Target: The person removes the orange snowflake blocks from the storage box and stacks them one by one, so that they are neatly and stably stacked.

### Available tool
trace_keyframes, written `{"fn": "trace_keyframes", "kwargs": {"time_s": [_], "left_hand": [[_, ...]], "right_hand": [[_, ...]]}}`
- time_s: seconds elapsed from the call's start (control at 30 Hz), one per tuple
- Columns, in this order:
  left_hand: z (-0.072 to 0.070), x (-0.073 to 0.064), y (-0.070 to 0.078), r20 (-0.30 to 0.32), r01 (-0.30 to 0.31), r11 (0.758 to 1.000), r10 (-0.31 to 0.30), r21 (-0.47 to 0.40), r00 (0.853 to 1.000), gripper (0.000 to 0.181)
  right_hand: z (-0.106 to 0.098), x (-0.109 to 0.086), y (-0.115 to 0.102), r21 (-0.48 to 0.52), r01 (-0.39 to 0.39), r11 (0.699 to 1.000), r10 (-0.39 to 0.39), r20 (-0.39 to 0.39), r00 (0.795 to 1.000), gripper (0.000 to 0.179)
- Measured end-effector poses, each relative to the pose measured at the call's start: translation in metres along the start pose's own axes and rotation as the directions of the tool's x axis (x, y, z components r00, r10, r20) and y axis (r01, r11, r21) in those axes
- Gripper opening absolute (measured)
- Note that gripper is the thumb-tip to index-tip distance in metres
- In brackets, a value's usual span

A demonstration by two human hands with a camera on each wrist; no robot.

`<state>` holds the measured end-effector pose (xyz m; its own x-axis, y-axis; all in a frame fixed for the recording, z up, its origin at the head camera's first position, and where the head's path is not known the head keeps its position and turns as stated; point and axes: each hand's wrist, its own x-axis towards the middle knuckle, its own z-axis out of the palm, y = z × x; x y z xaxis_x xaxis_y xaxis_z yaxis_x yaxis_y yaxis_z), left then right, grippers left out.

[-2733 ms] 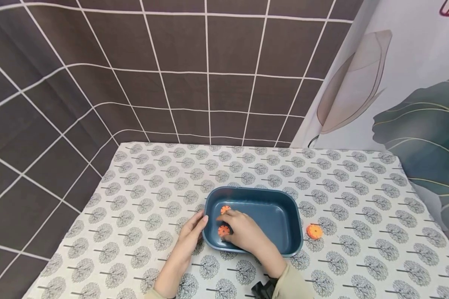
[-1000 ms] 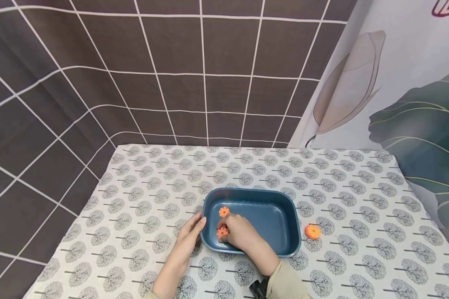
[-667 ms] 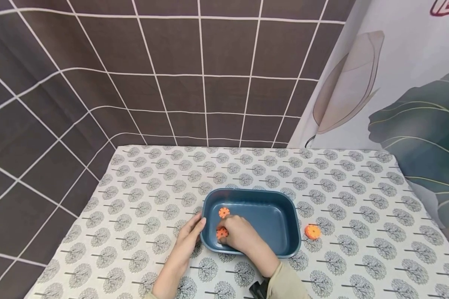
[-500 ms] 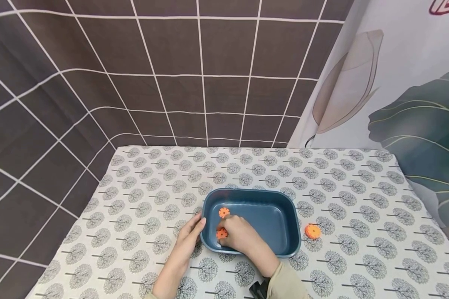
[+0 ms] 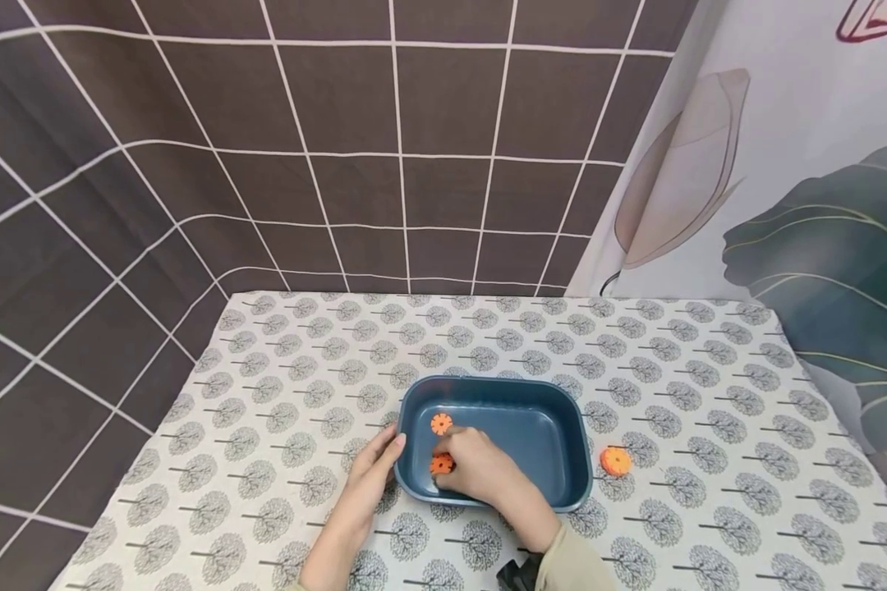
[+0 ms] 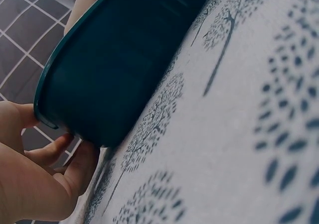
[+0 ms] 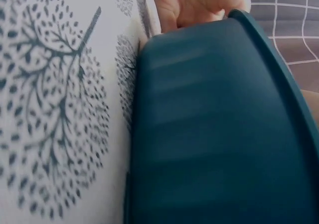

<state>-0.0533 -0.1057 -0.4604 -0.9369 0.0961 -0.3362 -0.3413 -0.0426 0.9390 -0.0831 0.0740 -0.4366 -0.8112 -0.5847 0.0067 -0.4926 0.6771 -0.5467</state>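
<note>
A dark blue plastic tub (image 5: 521,439) stands on the table. My left hand (image 5: 369,468) holds its left end; in the left wrist view the thumb is at the rim and the fingers lie against the outer wall of the tub (image 6: 109,59). Inside the tub my right hand (image 5: 480,468) reaches to the left end, thumb and fingers curled about an orange notched building disc (image 5: 441,465), partly hidden by them. Just beyond that hand, another orange notched disc (image 5: 441,423) with a centre hole lies on the tub floor. The tub wall hides my right fingers in the right wrist view.
To the right of the tub, a small stack of orange discs (image 5: 616,461) sits on the tree-print tablecloth (image 5: 680,394). A dark curtain with white grid lines (image 5: 443,189) hangs behind the table, and a pale leaf-print curtain (image 5: 783,189) at the right.
My right fingers, earlier spread over the discs, have drawn together on the nearer one, which now looks darker and more tilted. My left hand stays on the tub. The head view has shifted slightly.
</note>
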Motion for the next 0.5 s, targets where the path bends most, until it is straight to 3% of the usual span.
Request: {"fn": "trace_keyframes", "kwargs": {"time_s": [0.3,0.5], "left_hand": [[0.000,0.000,-0.002,-0.009,-0.001,1.000,0.001,-0.005,1.000,0.067],[0.000,-0.001,-0.001,-0.016,0.007,1.000,-0.007,0.008,1.000,0.069]], "right_hand": [[-0.013,-0.012,0.005,0.040,0.090,0.995,-0.086,-0.082,0.993,0.022],[-0.020,-0.021,0.012,0.071,0.102,0.992,-0.095,-0.093,0.991,0.021]]}}
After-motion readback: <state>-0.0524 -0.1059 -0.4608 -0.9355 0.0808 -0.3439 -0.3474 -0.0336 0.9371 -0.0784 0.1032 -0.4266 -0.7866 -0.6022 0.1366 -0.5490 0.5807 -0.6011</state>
